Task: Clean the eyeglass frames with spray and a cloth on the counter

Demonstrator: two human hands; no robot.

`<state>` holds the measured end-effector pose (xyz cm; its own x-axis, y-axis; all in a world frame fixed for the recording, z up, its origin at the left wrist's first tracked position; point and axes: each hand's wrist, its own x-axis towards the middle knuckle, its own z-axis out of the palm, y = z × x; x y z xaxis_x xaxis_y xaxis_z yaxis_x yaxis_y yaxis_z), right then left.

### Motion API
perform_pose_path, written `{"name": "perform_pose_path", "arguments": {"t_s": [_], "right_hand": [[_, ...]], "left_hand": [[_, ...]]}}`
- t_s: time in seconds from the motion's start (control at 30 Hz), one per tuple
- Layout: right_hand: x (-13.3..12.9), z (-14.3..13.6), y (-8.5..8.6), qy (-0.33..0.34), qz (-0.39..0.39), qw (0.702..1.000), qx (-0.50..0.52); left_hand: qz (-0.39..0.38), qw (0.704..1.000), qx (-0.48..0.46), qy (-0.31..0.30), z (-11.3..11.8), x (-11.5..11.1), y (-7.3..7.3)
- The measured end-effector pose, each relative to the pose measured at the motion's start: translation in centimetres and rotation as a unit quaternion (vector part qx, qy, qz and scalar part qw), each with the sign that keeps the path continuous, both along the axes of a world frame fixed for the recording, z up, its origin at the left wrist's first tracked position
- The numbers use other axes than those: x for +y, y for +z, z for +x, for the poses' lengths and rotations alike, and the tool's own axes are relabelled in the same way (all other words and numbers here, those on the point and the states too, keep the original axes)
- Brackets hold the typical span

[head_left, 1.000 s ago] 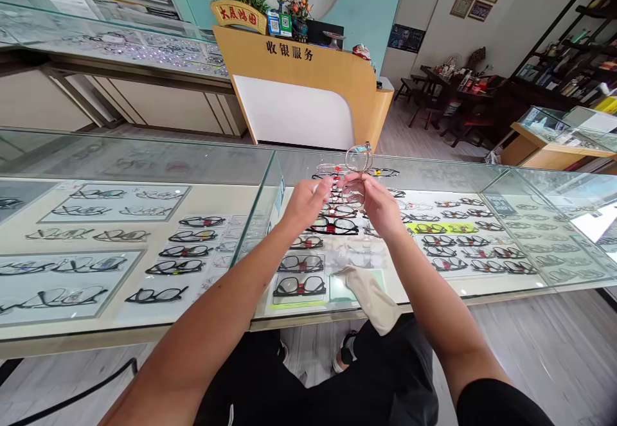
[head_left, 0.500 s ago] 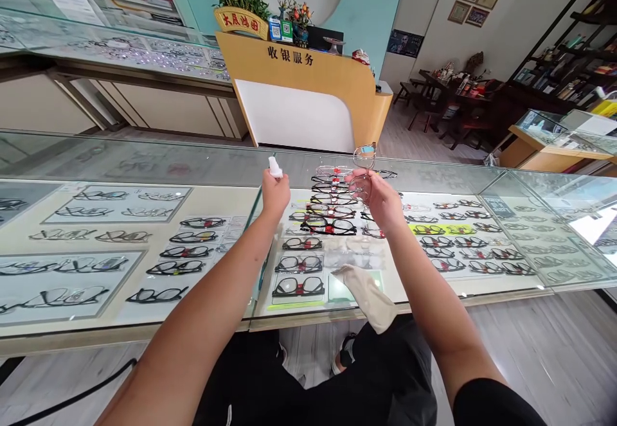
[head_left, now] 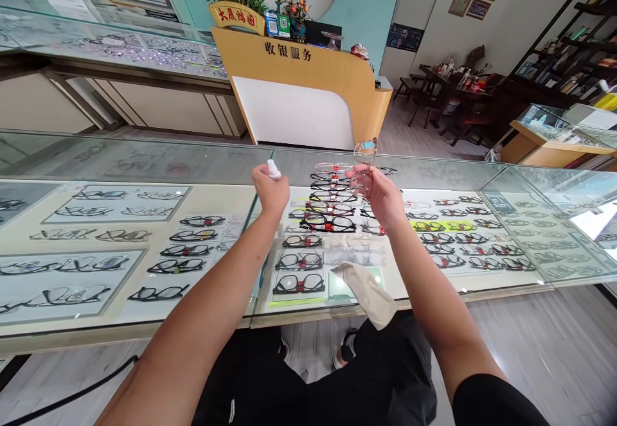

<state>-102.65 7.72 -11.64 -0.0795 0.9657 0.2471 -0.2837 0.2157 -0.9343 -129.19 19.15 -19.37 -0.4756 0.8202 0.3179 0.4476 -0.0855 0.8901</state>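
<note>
My left hand (head_left: 271,189) is wrapped round a small spray bottle, whose white nozzle (head_left: 274,169) sticks out above the fingers; the bottle's body is hidden in the hand. My right hand (head_left: 380,196) pinches a pair of thin-framed eyeglasses (head_left: 365,153), held upright over the glass counter. One lens stands above the fingers and the other is partly behind them. A beige cloth (head_left: 369,294) lies over the counter's front edge, below and apart from my right hand.
The glass display counter (head_left: 270,321) runs across in front of me. Black-framed glasses (head_left: 328,223) form a column between my forearms, with several more rows on either side. Beyond stands a wooden cashier desk (head_left: 301,69).
My left hand has turned slightly, with its fingers shifting outward to the left around the bottle. My right hand and the eyeglasses stay nearly where they were.
</note>
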Motion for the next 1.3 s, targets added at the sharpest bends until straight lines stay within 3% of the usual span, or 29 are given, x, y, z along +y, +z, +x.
{"name": "perform_pose_path", "arguments": {"t_s": [0.07, 0.13, 0.23, 0.3, 0.37, 0.43, 0.47, 0.53, 0.63, 0.8, 0.93, 1.13, 1.3], "right_hand": [[0.1, 0.3, 0.0, -0.009, 0.002, 1.0, 0.001], [0.3, 0.7, 0.1, -0.019, 0.007, 1.0, 0.01], [0.5, 1.2, 0.2, -0.03, 0.012, 0.999, 0.019], [0.6, 1.5, 0.3, -0.035, 0.011, 0.999, 0.016], [0.7, 1.6, 0.4, -0.038, 0.012, 0.999, 0.012], [0.8, 1.7, 0.4, -0.04, 0.013, 0.999, 0.006], [0.8, 1.7, 0.4, -0.042, 0.013, 0.999, 0.002], [1.0, 1.7, 0.3, -0.043, 0.012, 0.999, -0.002], [1.1, 1.8, 0.0, -0.034, 0.021, 0.999, 0.013], [1.0, 1.9, 0.1, -0.028, 0.016, 0.999, 0.015], [1.0, 1.7, 0.3, -0.044, -0.002, 0.999, -0.004], [1.0, 1.6, 0.1, -0.029, -0.01, 1.0, 0.002], [0.8, 1.3, 0.0, -0.001, -0.014, 1.0, 0.012]], "left_hand": [[0.094, 0.994, 0.026, 0.048, 0.4, -1.3, 1.5], [0.217, 0.973, 0.069, 0.043, 1.3, -3.1, 3.2], [0.323, 0.939, 0.116, -0.035, 3.5, -7.2, 5.4], [0.346, 0.911, 0.154, -0.16, 5.3, -10.2, 6.4], [0.282, 0.858, 0.209, -0.374, 7.0, -12.9, 6.8], [0.163, 0.76, 0.269, -0.568, 8.4, -15.1, 6.7], [0.114, 0.708, 0.299, -0.63, 9.0, -15.9, 6.4], [0.044, 0.627, 0.35, -0.694, 9.9, -16.9, 5.8], [-0.018, 0.577, 0.39, -0.717, 10.6, -17.6, 4.8], [-0.079, 0.562, 0.37, -0.736, 10.7, -17.3, 4.9], [-0.126, 0.577, 0.212, -0.778, 9.8, -15.9, 6.2], [-0.155, 0.668, -0.092, -0.722, 7.3, -13.2, 7.7], [-0.144, 0.731, -0.225, -0.627, 6.2, -11.6, 7.5]]}}
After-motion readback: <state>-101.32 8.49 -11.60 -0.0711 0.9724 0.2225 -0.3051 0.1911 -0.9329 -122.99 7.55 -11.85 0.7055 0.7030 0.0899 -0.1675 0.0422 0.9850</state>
